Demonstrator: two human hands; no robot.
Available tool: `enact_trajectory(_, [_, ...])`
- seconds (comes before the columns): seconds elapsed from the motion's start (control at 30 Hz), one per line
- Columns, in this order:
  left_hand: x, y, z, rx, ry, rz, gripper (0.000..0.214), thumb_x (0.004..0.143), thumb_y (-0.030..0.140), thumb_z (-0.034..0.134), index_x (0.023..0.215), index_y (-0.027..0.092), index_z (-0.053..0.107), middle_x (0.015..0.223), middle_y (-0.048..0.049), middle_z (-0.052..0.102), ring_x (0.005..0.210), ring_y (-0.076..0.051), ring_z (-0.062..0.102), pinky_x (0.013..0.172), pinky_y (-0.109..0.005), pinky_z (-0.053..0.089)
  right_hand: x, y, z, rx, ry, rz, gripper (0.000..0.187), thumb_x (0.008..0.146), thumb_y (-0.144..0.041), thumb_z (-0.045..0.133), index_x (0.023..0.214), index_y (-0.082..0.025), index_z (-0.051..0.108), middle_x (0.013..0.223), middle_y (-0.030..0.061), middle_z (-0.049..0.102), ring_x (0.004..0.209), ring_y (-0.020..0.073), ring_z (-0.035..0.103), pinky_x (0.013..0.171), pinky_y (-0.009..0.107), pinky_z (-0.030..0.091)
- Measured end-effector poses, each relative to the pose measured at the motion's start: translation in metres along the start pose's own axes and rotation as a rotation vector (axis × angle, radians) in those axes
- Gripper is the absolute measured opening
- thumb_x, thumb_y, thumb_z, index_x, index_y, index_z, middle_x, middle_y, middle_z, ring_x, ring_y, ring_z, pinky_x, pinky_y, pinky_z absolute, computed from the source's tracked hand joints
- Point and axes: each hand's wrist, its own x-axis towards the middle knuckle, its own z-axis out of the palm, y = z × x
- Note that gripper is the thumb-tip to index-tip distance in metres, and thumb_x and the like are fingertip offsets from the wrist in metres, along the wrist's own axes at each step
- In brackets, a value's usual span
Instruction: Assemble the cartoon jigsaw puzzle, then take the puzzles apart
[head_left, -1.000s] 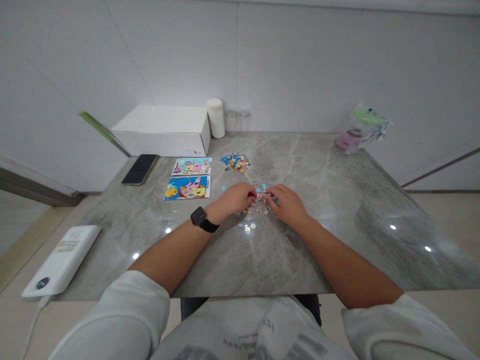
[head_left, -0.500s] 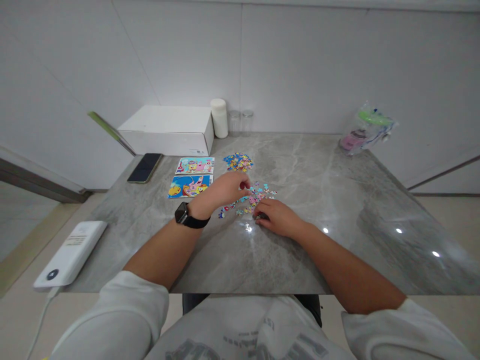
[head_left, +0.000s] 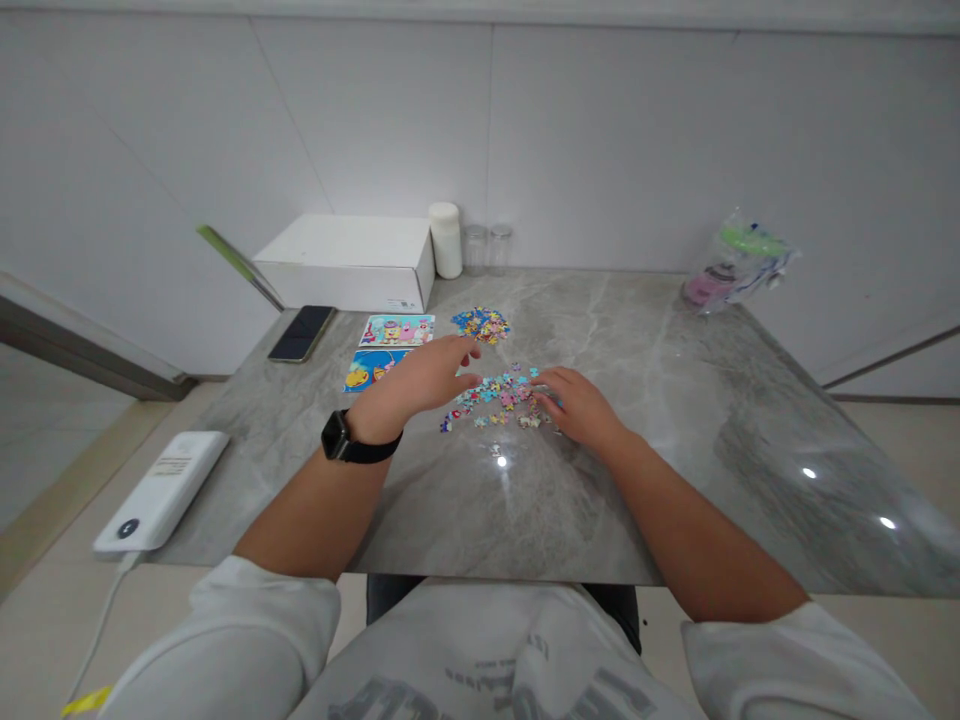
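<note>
Small colourful jigsaw pieces (head_left: 495,398) lie scattered on the grey marble table (head_left: 675,420) in front of me. My left hand (head_left: 420,378), with a black watch on its wrist, hovers over the left side of the scatter with fingers stretched toward a second heap of pieces (head_left: 481,324) further back; it holds nothing that I can see. My right hand (head_left: 577,405) rests palm down on the right side of the scatter, fingers spread over the pieces. Two cartoon picture cards (head_left: 396,330) lie left of the heap, the nearer one partly hidden by my left hand.
A white box (head_left: 349,262), a white canister (head_left: 448,240) and two clear jars (head_left: 487,248) stand at the back. A black phone (head_left: 301,333) lies at the left, a white device with a cable (head_left: 161,490) at the near left corner, a plastic bag (head_left: 739,268) at the back right.
My left hand lifted off the scattered pieces and moved left and back, opening its fingers. My right hand shifted slightly and now lies flat on the pieces. The view drifted left.
</note>
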Motion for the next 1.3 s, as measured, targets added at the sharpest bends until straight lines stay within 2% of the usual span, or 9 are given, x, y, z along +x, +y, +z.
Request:
enact_trajectory(0.17, [-0.029, -0.023, 0.033, 0.067, 0.001, -0.021, 0.044, 0.103, 0.026, 0.045, 0.144, 0.014, 0.055, 0.141, -0.0197, 0.066, 0.13, -0.03, 0.064, 0.112, -0.047, 0.049, -0.003, 0.041, -0.01, -0.054, -0.044, -0.039, 0.043, 0.103, -0.022, 0.043, 0.142, -0.019, 0.062, 0.14, 0.0162, 0.065, 0.133, 0.0286, 0.06, 0.118, 0.05, 0.046])
enact_trajectory(0.23, [-0.043, -0.032, 0.055, 0.055, -0.068, -0.016, 0.045, 0.104, 0.029, 0.043, 0.143, 0.012, 0.056, 0.14, -0.022, 0.067, 0.13, -0.032, 0.065, 0.112, -0.048, 0.051, -0.01, 0.052, -0.009, -0.075, -0.07, -0.039, 0.045, 0.106, -0.029, 0.042, 0.145, -0.016, 0.06, 0.144, 0.0177, 0.063, 0.136, 0.0292, 0.058, 0.121, 0.05, 0.044])
enact_trajectory(0.3, [-0.055, -0.034, 0.076, 0.054, -0.032, 0.017, 0.053, 0.104, 0.039, 0.046, 0.149, 0.012, 0.052, 0.156, -0.023, 0.055, 0.146, -0.033, 0.053, 0.122, -0.05, 0.043, -0.021, 0.056, -0.003, -0.096, -0.096, -0.024, 0.051, 0.107, -0.039, 0.043, 0.15, -0.015, 0.056, 0.151, 0.0197, 0.059, 0.143, 0.0308, 0.054, 0.124, 0.051, 0.041])
enact_trajectory(0.43, [-0.064, -0.012, 0.108, 0.063, 0.005, 0.012, 0.074, 0.106, 0.056, 0.04, 0.164, 0.009, 0.034, 0.171, -0.0234, 0.034, 0.162, -0.035, 0.028, 0.131, -0.055, 0.028, -0.034, 0.042, 0.021, -0.162, -0.113, 0.02, 0.061, 0.108, -0.047, 0.04, 0.159, -0.015, 0.048, 0.166, 0.0214, 0.043, 0.157, 0.0361, 0.036, 0.128, 0.062, 0.03])
enact_trajectory(0.53, [-0.06, 0.013, 0.122, 0.066, -0.007, 0.042, 0.082, 0.105, 0.063, 0.039, 0.166, 0.009, 0.03, 0.174, -0.025, 0.023, 0.164, -0.037, 0.019, 0.132, -0.058, 0.023, -0.035, 0.025, 0.033, -0.16, -0.146, -0.029, 0.064, 0.11, -0.047, 0.037, 0.164, -0.015, 0.041, 0.17, 0.0201, 0.037, 0.161, 0.0347, 0.029, 0.131, 0.061, 0.026])
enact_trajectory(0.63, [-0.056, 0.026, 0.127, 0.082, 0.009, 0.095, 0.1, 0.096, 0.076, 0.048, 0.168, 0.01, 0.026, 0.176, -0.0256, 0.015, 0.165, -0.04, 0.013, 0.132, -0.059, 0.019, -0.035, 0.015, 0.033, -0.126, -0.165, -0.104, 0.069, 0.109, -0.05, 0.04, 0.167, -0.014, 0.034, 0.172, 0.0203, 0.034, 0.162, 0.0323, 0.026, 0.132, 0.057, 0.024])
enact_trajectory(0.73, [-0.05, 0.02, 0.126, 0.12, 0.066, 0.081, 0.111, 0.088, 0.083, 0.055, 0.169, 0.013, 0.025, 0.176, -0.0253, 0.013, 0.165, -0.043, 0.008, 0.131, -0.064, 0.015, -0.036, 0.014, 0.03, -0.12, -0.169, -0.148, 0.09, 0.101, -0.063, 0.053, 0.169, -0.01, 0.027, 0.174, 0.0241, 0.026, 0.163, 0.0349, 0.022, 0.132, 0.057, 0.024])
enact_trajectory(1.03, [-0.013, -0.011, 0.123, 0.151, 0.149, -0.103, 0.098, 0.096, 0.076, 0.051, 0.165, 0.01, 0.031, 0.173, -0.0283, 0.025, 0.161, -0.045, 0.024, 0.13, -0.061, 0.022, 0.012, 0.023, 0.044, -0.198, -0.172, -0.041, 0.101, 0.094, -0.074, 0.057, 0.167, -0.01, 0.032, 0.172, 0.0266, 0.029, 0.161, 0.0408, 0.025, 0.132, 0.061, 0.019])
enact_trajectory(1.3, [-0.002, -0.008, 0.128, 0.079, 0.147, 0.062, 0.083, 0.104, 0.066, 0.041, 0.164, 0.009, 0.032, 0.168, -0.0237, 0.039, 0.159, -0.035, 0.034, 0.131, -0.054, 0.027, 0.032, 0.028, 0.05, 0.005, -0.14, -0.183, 0.057, 0.106, -0.039, 0.045, 0.158, -0.017, 0.049, 0.161, 0.017, 0.053, 0.154, 0.0307, 0.042, 0.128, 0.057, 0.032])
